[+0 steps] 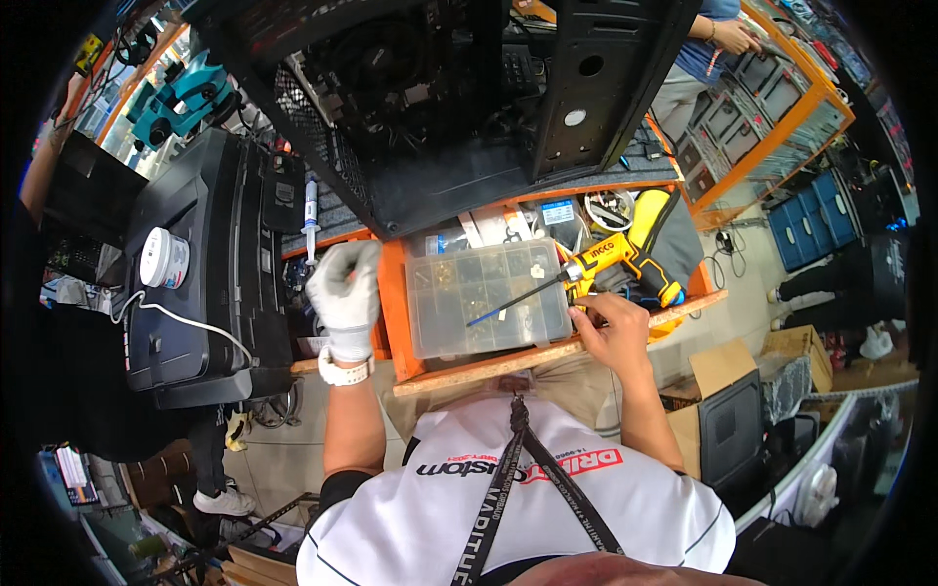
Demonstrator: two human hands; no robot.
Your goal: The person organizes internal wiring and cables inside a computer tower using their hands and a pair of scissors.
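My left hand [344,289] wears a white glove and is curled with its fingers closed at the left rim of an orange drawer [395,293]; I cannot see anything in it. My right hand [614,330], bare, rests on the wooden front edge of the drawer, just below a yellow and black cordless screwdriver [625,262]. The tool lies in the drawer with its long bit [518,301] across a clear plastic compartment box [486,298] of small screws. My right fingers are near the tool's grip but apart from it.
An open black computer case [459,107] stands behind the drawer. A black printer [210,264] with a small white tub [163,258] on it sits at left. A syringe-like tube [311,217] lies nearby. Another person [703,44] stands at the upper right by orange shelves [782,117]. Cardboard boxes [743,410] are at lower right.
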